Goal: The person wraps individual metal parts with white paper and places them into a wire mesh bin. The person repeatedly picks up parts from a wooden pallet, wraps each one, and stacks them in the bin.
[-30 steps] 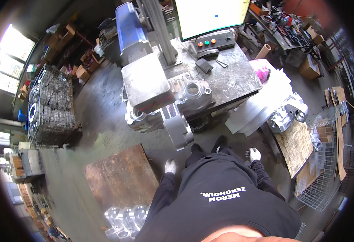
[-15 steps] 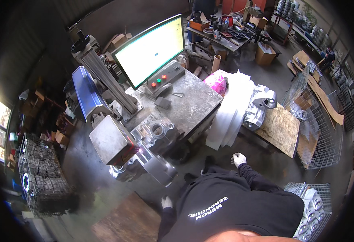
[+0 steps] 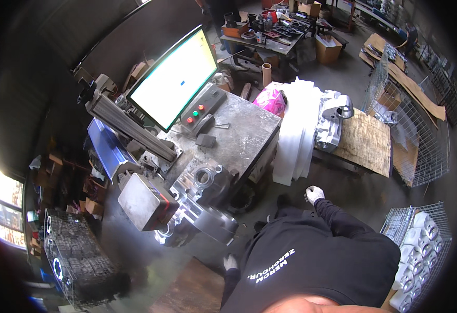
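Note:
My right hand (image 3: 314,194), in a white glove, hangs near the front of a side table with its fingers curled in and nothing seen in them. Lower down, my left hand (image 3: 231,262), also gloved, hangs by my side, small in the picture, its fingers apart and nothing seen in it. The left hand is nearest to a silver metal casting (image 3: 215,224) at the steel bench. Over part of this casting reaches a box-shaped grey machine head (image 3: 141,201). Both hands are apart from the casting.
A lit monitor (image 3: 179,78) and a button box (image 3: 202,107) stand on the steel bench (image 3: 249,122). Another casting (image 3: 332,117) rests on the wooden-topped table (image 3: 366,141) beside white sheets (image 3: 295,130). A wire basket (image 3: 418,250) of castings stands at lower right.
The whole view has shifted, so the bench appears farther left. Both hands still hang free. A pinkish glow on the casting beside the machine head no longer shows.

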`<state>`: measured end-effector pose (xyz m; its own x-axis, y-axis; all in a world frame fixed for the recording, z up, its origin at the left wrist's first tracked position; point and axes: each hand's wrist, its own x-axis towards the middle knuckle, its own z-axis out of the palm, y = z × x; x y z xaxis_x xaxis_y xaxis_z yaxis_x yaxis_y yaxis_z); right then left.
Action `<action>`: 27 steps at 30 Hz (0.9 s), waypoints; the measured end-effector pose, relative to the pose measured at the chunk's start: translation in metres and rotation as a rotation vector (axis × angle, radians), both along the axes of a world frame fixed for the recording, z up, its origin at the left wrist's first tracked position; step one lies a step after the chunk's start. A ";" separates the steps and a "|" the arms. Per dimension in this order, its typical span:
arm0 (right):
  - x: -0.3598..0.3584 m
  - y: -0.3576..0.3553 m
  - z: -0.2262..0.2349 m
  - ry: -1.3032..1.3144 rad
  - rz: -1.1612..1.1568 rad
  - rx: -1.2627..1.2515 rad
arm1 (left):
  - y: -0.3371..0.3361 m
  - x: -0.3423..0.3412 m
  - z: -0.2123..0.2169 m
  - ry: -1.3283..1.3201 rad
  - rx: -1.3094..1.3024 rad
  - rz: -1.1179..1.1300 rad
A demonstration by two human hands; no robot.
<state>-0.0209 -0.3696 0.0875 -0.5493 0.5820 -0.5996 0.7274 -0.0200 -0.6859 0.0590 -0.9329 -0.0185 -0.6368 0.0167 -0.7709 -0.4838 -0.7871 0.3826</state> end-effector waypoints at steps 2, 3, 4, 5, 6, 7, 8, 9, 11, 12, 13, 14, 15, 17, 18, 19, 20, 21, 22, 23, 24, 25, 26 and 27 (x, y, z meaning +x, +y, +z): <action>-0.001 -0.002 0.000 0.012 -0.005 0.013 | 0.004 -0.005 0.010 -0.012 -0.227 -0.115; -0.001 -0.002 0.000 0.001 -0.032 -0.017 | 0.009 -0.007 0.017 -0.081 -0.359 -0.155; 0.000 -0.003 -0.001 -0.001 -0.035 -0.015 | 0.013 -0.009 0.025 -0.055 -0.346 -0.148; 0.001 -0.003 -0.002 0.015 -0.021 0.004 | 0.017 -0.011 0.032 -0.028 -0.333 -0.139; 0.003 -0.004 -0.003 0.014 -0.024 0.003 | 0.021 -0.012 0.039 -0.002 -0.320 -0.129; 0.004 -0.003 -0.005 -0.011 -0.047 -0.016 | 0.024 -0.013 0.045 0.007 -0.367 -0.148; 0.007 -0.003 -0.007 -0.010 -0.056 -0.026 | 0.027 -0.014 0.048 0.016 -0.412 -0.168; 0.009 -0.003 -0.008 -0.020 -0.044 -0.018 | 0.028 -0.014 0.051 0.026 -0.457 -0.188; 0.014 -0.001 -0.012 -0.029 -0.067 -0.040 | 0.030 -0.014 0.050 0.035 -0.519 -0.234; 0.016 -0.001 -0.013 -0.011 -0.050 -0.025 | 0.030 -0.012 0.048 0.037 -0.549 -0.256; 0.018 0.000 -0.015 -0.019 -0.057 -0.029 | 0.029 -0.010 0.044 0.031 -0.554 -0.254; 0.019 0.000 -0.015 -0.041 -0.088 -0.060 | 0.028 -0.007 0.040 0.023 -0.560 -0.252; 0.020 0.001 -0.016 -0.035 -0.057 -0.030 | 0.028 -0.004 0.035 0.016 -0.565 -0.251; 0.020 0.002 -0.015 -0.057 -0.074 -0.057 | 0.025 0.003 0.022 0.039 -0.562 -0.233; 0.019 0.002 -0.015 -0.052 -0.035 -0.018 | 0.023 0.006 0.015 0.050 -0.561 -0.224; 0.018 0.001 -0.014 -0.054 -0.023 -0.013 | 0.020 0.009 0.008 0.046 -0.543 -0.237; 0.017 0.001 -0.012 -0.070 -0.041 -0.029 | 0.018 0.010 0.001 0.042 -0.525 -0.251; 0.016 0.000 -0.011 -0.055 -0.012 -0.020 | 0.015 0.012 -0.005 -0.054 -0.515 -0.250; 0.015 -0.001 -0.010 -0.050 -0.012 -0.031 | 0.013 0.013 -0.011 0.047 -0.529 -0.262; 0.013 -0.001 -0.008 -0.056 -0.026 -0.051 | 0.012 0.013 -0.014 0.063 -0.552 -0.258; 0.011 -0.002 -0.007 -0.033 -0.002 -0.056 | 0.011 0.014 -0.014 -0.011 -0.565 -0.253; 0.009 -0.003 -0.006 -0.036 0.025 -0.050 | 0.012 0.013 -0.012 0.058 -0.573 -0.251; 0.007 -0.003 -0.005 -0.035 0.037 -0.044 | 0.013 0.013 -0.007 0.038 -0.569 -0.251; 0.004 -0.003 -0.004 -0.037 0.033 -0.050 | 0.016 0.010 0.001 -0.065 -0.558 -0.234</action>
